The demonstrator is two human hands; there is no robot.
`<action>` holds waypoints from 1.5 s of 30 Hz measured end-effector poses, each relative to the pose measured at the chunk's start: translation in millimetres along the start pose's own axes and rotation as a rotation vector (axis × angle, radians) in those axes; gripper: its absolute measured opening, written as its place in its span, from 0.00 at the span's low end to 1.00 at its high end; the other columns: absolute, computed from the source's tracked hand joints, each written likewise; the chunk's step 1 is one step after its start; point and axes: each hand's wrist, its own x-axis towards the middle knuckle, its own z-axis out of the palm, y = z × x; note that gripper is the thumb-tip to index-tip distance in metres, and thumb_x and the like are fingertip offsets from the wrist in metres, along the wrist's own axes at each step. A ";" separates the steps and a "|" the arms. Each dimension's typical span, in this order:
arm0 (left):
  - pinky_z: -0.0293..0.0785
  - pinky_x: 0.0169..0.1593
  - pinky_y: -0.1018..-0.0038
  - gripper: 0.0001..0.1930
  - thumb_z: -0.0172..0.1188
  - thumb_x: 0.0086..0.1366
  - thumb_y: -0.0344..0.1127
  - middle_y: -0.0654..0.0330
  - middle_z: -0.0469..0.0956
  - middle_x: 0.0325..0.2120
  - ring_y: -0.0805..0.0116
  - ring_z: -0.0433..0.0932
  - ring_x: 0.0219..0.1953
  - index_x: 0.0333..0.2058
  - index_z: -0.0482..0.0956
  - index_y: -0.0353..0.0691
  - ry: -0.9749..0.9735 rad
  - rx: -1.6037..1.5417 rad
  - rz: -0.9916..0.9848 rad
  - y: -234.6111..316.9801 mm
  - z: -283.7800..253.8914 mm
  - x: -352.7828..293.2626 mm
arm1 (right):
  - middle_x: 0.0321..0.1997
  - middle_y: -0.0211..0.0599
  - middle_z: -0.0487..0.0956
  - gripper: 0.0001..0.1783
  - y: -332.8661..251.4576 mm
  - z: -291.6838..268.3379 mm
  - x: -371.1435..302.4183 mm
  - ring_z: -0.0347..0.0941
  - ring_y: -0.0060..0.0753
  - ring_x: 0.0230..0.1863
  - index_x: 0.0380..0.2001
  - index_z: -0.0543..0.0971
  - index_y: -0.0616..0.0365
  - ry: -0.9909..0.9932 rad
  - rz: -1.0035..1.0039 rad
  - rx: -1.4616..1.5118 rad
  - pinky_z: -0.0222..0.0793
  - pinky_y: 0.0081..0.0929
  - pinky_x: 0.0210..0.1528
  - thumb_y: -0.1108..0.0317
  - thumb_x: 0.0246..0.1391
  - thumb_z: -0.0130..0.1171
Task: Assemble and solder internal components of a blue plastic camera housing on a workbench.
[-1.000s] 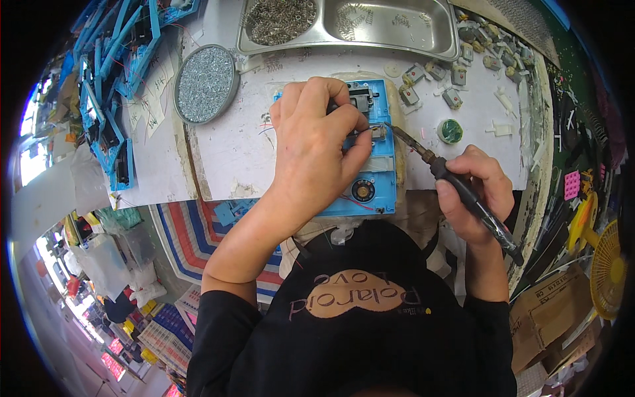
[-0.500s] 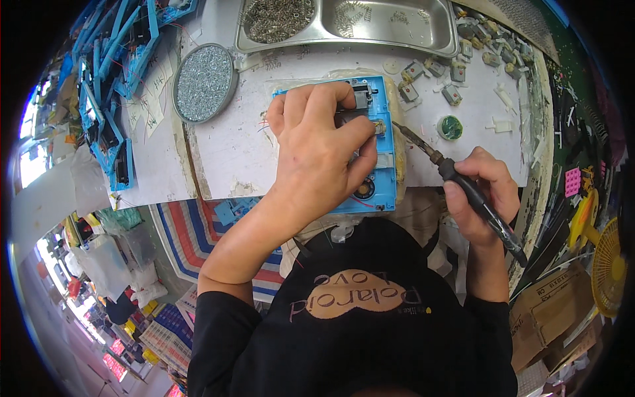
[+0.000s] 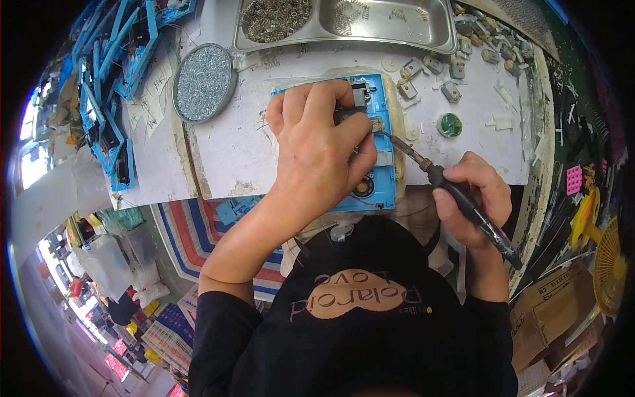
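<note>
A blue plastic housing [image 3: 383, 173] with small parts inside lies on a pale pad [image 3: 401, 159] at the table's front. Over it arches my left hand [image 3: 314, 139], fingers curled and thumb against forefinger; whatever they pinch is hidden. In my right hand [image 3: 486, 195] is a black-handled soldering iron [image 3: 464, 202], held like a pen. Its tip points left and meets, or nearly meets, a small metal part [image 3: 378, 124] beside my left thumb. A grey motor-like block [image 3: 359, 97] and a round black part [image 3: 364, 186] show inside the housing.
A steel tray [image 3: 390, 36] of springs stands at the back. To the left are a round dish [image 3: 205, 83] of small metal pieces and stacked blue housings [image 3: 99, 99]. Small motors [image 3: 452, 91] and a little green-filled tub [image 3: 450, 125] lie right; a yellow fan [image 3: 608, 271] stands beyond.
My right hand has moved slightly left, bringing the iron's tip from just right of the housing onto or over its metal part. My left hand has barely shifted.
</note>
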 end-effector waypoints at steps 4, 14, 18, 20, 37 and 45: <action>0.57 0.55 0.59 0.07 0.70 0.49 0.35 0.60 0.72 0.42 0.55 0.68 0.48 0.28 0.84 0.45 0.003 0.000 0.000 -0.3 1.0 -0.3 | 0.23 0.34 0.75 0.14 -0.4 1.4 0.5 0.66 0.24 0.20 0.39 0.79 0.62 -0.003 0.001 0.010 0.59 0.22 0.23 0.73 0.49 0.71; 0.57 0.55 0.58 0.07 0.70 0.49 0.35 0.60 0.72 0.43 0.56 0.68 0.48 0.28 0.84 0.45 0.019 -0.004 -0.008 0.1 3.1 -0.2 | 0.23 0.36 0.76 0.15 -0.4 3.2 4.1 0.67 0.29 0.20 0.39 0.79 0.63 -0.033 -0.078 -0.049 0.61 0.24 0.23 0.74 0.48 0.71; 0.58 0.55 0.58 0.07 0.70 0.48 0.35 0.60 0.73 0.43 0.55 0.68 0.48 0.28 0.84 0.45 0.004 -0.006 -0.013 -0.1 2.0 -0.6 | 0.23 0.37 0.77 0.15 0.3 0.4 3.4 0.68 0.30 0.20 0.39 0.78 0.63 -0.050 -0.116 -0.071 0.62 0.25 0.23 0.75 0.47 0.71; 0.58 0.55 0.58 0.07 0.70 0.48 0.35 0.60 0.73 0.43 0.55 0.68 0.48 0.28 0.84 0.46 0.007 -0.007 -0.010 -0.4 2.1 -0.5 | 0.24 0.37 0.78 0.15 1.0 -1.0 0.6 0.68 0.30 0.20 0.39 0.78 0.63 -0.034 -0.098 -0.065 0.62 0.26 0.23 0.75 0.47 0.71; 0.59 0.53 0.58 0.08 0.72 0.49 0.35 0.60 0.73 0.41 0.56 0.69 0.45 0.30 0.83 0.46 0.038 0.000 0.020 -1.7 3.7 -3.6 | 0.23 0.35 0.76 0.14 1.7 -2.7 2.6 0.66 0.28 0.19 0.38 0.78 0.62 -0.005 -0.097 -0.061 0.59 0.24 0.22 0.75 0.47 0.71; 0.66 0.54 0.55 0.27 0.76 0.48 0.35 0.56 0.75 0.49 0.50 0.71 0.54 0.49 0.78 0.41 0.161 -0.094 -0.059 -28.8 -24.4 -15.9 | 0.23 0.34 0.74 0.15 1.9 -8.9 2.4 0.64 0.27 0.21 0.40 0.78 0.63 0.043 -0.091 -0.046 0.56 0.23 0.23 0.75 0.48 0.70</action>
